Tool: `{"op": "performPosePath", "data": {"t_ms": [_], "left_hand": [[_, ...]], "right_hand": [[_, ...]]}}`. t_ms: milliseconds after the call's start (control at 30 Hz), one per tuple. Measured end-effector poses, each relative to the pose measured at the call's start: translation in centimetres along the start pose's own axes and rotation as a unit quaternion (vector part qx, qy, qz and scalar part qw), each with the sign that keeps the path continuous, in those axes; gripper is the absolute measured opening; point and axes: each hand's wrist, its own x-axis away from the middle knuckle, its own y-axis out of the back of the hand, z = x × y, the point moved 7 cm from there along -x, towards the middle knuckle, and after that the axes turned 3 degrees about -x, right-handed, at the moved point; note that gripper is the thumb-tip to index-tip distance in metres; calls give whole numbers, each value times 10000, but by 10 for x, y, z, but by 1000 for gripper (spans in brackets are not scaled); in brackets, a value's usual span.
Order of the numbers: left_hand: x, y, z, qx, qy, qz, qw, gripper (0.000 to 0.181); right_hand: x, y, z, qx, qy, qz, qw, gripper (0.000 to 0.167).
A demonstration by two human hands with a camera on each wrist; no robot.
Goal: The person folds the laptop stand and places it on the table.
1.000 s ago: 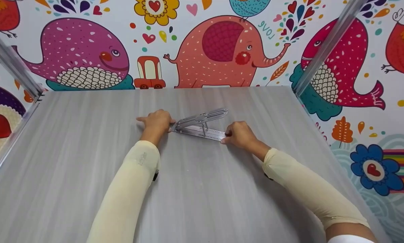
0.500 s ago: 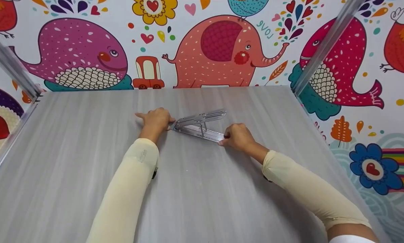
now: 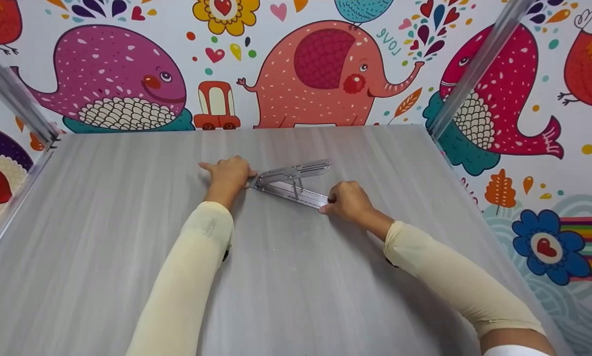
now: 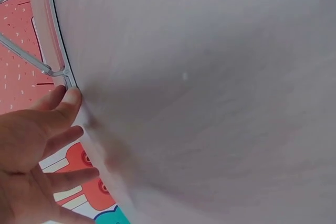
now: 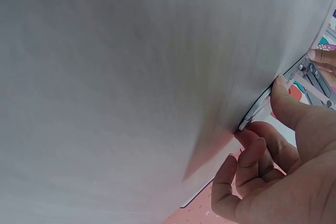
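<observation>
A silver metal folding stand [image 3: 292, 194] lies on the grey table, its flat base down and its slotted upper arm [image 3: 308, 169] tilted up on a thin strut. My left hand [image 3: 228, 176] pinches the hinge end between thumb and index finger; in the left wrist view the other fingers of that hand [image 4: 26, 140] are spread. At the other end, my right hand [image 3: 351, 200] grips the base's right tip. The right wrist view shows this hand [image 5: 310, 156] with its thumb on the near edge of the stand [image 5: 255, 109] and fingertips behind.
The grey wood-grain table [image 3: 127, 222] extends around the stand on every side. A cartoon-printed wall [image 3: 256, 64] rises behind it. Metal posts [image 3: 474, 79] stand at the back corners. Pale sleeves [image 3: 187, 277] cover both forearms.
The right end of the stand and my right hand have shifted very slightly left and toward me. Both hands keep their hold, and the upper arm stays raised.
</observation>
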Motion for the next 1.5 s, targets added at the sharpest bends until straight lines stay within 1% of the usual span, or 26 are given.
{"op": "performPosePath", "data": {"t_ms": [267, 500, 667, 800, 867, 967, 1033, 1100, 1167, 1333, 1400, 1500], "left_hand": [[2, -2, 1, 45, 17, -155, 9999, 40], [3, -3, 3, 68, 73, -148, 9998, 39], [4, -4, 5, 149, 163, -177, 9996, 35], [7, -5, 4, 208, 189, -241, 9993, 42], [9, -6, 4, 298, 155, -209, 9992, 44], [13, -7, 2, 428, 75, -98, 9990, 40], [16, -8, 0, 457, -14, -37, 9989, 43], [18, -8, -1, 433, -97, -37, 9990, 50], [20, -7, -4, 383, -197, -110, 9990, 52], [27, 1, -13, 446, -454, -453, 9969, 46], [31, 5, -19, 552, -605, -580, 9949, 44], [36, 12, -29, 792, -894, -742, 9901, 42]], "right_hand": [[0, -1, 2, -27, 22, 23, 10000, 29], [0, -3, 0, -61, -94, 61, 9999, 29], [0, -4, -1, -89, -101, 57, 9999, 29], [0, -4, -2, -107, -114, 11, 9999, 29], [1, -4, -2, -122, -112, -25, 9999, 30], [1, -2, -2, -148, -84, -61, 9998, 32], [1, -2, -3, -179, -56, -45, 9998, 33], [2, -1, -4, -198, -16, -10, 9998, 35], [1, -1, -5, -192, 60, 33, 9998, 36], [-2, -2, -6, -105, 447, 221, 9987, 41], [-3, -2, -6, -72, 632, 344, 9974, 42], [-4, -2, -6, -84, 955, 500, 9941, 42]]}}
